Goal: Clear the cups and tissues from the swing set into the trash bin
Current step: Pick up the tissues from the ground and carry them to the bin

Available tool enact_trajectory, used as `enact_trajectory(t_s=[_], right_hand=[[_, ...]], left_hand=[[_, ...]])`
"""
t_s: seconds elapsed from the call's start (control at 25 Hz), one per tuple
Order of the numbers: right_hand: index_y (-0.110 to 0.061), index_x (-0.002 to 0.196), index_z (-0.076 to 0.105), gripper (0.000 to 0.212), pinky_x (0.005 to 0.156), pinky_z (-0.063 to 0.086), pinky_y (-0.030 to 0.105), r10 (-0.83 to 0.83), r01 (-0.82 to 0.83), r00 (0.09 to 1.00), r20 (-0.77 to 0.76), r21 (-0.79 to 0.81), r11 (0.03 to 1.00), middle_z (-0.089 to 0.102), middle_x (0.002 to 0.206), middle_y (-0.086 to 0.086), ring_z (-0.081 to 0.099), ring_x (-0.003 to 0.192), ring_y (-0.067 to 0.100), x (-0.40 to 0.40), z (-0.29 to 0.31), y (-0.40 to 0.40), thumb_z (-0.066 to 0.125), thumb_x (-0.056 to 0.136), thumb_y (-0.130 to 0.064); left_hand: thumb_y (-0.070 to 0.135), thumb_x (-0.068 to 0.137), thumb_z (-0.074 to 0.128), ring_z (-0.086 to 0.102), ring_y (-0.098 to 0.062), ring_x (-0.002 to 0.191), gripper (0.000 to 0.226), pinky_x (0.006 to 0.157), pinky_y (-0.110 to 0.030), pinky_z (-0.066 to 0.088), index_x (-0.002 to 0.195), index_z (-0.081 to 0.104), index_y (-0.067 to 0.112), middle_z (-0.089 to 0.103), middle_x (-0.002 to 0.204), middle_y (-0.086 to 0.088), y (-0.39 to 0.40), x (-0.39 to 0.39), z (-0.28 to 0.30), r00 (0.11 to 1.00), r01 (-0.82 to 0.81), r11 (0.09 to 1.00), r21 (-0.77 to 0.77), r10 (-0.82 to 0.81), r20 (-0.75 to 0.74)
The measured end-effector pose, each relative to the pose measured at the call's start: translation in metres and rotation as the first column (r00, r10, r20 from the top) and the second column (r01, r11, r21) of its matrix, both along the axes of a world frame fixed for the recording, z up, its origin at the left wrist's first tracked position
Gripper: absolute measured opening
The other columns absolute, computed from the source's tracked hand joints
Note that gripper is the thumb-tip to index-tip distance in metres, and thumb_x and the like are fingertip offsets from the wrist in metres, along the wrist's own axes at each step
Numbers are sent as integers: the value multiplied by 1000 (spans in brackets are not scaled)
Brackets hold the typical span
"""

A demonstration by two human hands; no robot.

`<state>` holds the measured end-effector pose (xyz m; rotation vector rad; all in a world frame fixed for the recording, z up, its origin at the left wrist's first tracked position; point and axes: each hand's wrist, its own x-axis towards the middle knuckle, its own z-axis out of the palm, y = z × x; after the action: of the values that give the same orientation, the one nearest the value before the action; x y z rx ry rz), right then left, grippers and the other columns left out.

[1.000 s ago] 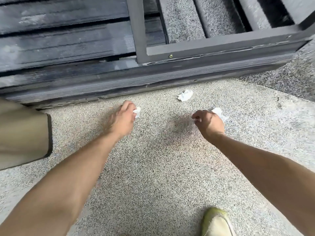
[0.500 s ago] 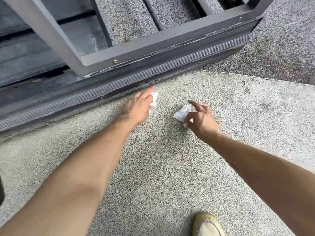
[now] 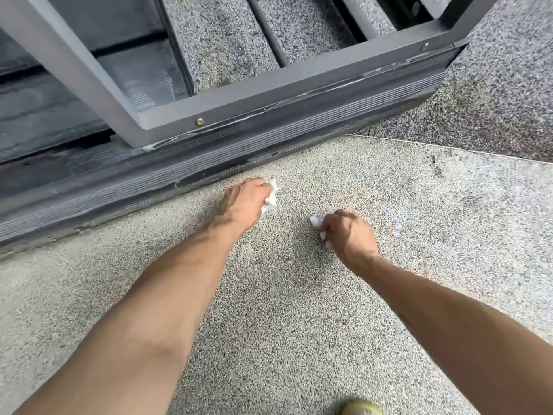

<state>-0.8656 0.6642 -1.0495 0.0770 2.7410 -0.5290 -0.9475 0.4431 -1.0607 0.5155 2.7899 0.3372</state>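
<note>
My left hand (image 3: pixel 244 202) is low over the speckled ground, closed around a crumpled white tissue (image 3: pixel 270 199) that sticks out past its fingers. It sits just in front of the dark base rail of the swing set (image 3: pixel 269 151). My right hand (image 3: pixel 348 235) is a short way to the right and nearer to me, fist closed on another white tissue (image 3: pixel 316 222) that shows at its left side. No cup and no trash bin are in view.
The grey metal frame (image 3: pixel 269 88) rises from the base rail, with dark slats behind it at the left. Darker pebbled paving (image 3: pixel 493 109) lies to the right beyond a seam. My yellow-green shoe (image 3: pixel 360 408) is at the bottom edge.
My right hand has closed its fingers on the tissue it was reaching for. My left hand has curled tighter on its tissue. The tissue that lay loose on the ground is gone.
</note>
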Motion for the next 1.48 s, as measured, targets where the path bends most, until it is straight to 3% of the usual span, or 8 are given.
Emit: enact_trajectory(t_s=[0.12, 0.28, 0.36, 0.6, 0.76, 1.12, 1.2, 1.48], right_hand=[[-19, 103, 63, 12, 56, 56, 28, -18, 17, 1000, -23, -31, 999, 64, 94, 0, 62, 66, 13, -4, 6, 2, 54, 95, -17], [-20, 114, 62, 21, 54, 49, 21, -119, 110, 991, -55, -151, 982, 65, 101, 0, 61, 69, 12, -4, 15, 5, 51, 96, -19], [-18, 113, 63, 22, 57, 51, 22, -86, 75, 992, -90, -123, 990, 66, 106, 4, 61, 74, 16, -4, 20, 0, 56, 93, -14], [-19, 107, 66, 18, 61, 58, 31, -32, -5, 979, -201, -178, 984, 65, 102, -1, 63, 75, 15, -6, 56, -31, 57, 92, -14], [-17, 106, 65, 19, 60, 57, 30, 69, -125, 955, -288, -182, 975, 64, 101, 1, 62, 76, 17, -12, 102, -53, 50, 96, -16], [-20, 108, 66, 20, 65, 47, 27, 141, -204, 914, -380, -133, 970, 63, 103, 2, 53, 90, 17, 14, 331, -94, 54, 93, -14], [-22, 106, 67, 19, 72, 51, 35, 156, -224, 902, -403, -127, 966, 65, 103, 2, 54, 92, 20, 21, 408, -103, 55, 93, -17], [-28, 99, 69, 15, 67, 44, 31, 206, -328, 797, -568, -120, 937, 65, 95, -8, 49, 90, 17, 32, 676, -124, 65, 87, -21]], left_hand=[[-3, 86, 59, 56, -14, 73, 28, 68, -25, 51, 106, 53, 16, 49, 88, 2, 1, 4, 3, 998, -51, 998, 19, 51, 37], [-2, 81, 65, 55, -16, 92, 54, 86, -34, 53, 128, 48, 20, 52, 106, 1, -6, 20, 11, 995, -59, 997, 44, 56, 84], [3, 84, 64, 54, -14, 94, 43, 90, -34, 52, 123, 55, 19, 50, 108, 1, -11, 27, 18, 991, -83, 995, 49, 78, 110], [10, 93, 56, 57, -16, 82, 24, 63, -22, 49, 115, 61, 18, 47, 106, 5, -32, 50, 59, 974, -226, 946, 235, 214, 77], [11, 93, 56, 56, -15, 81, 24, 66, -18, 45, 116, 63, 16, 51, 108, 0, -45, 65, 109, 959, -267, 902, 341, 285, -4], [18, 93, 57, 48, -11, 98, 19, 71, -22, 34, 110, 63, 14, 57, 109, 1, -75, 131, 336, 883, -339, 858, 385, 431, -184], [22, 93, 57, 49, -13, 98, 18, 70, -26, 35, 109, 63, 17, 58, 107, 2, -85, 141, 409, 865, -341, 866, 366, 442, -239], [24, 91, 59, 48, -14, 94, 12, 69, -27, 37, 100, 63, 20, 59, 96, 6, -127, 167, 666, 801, -253, 906, 340, 393, -451]])
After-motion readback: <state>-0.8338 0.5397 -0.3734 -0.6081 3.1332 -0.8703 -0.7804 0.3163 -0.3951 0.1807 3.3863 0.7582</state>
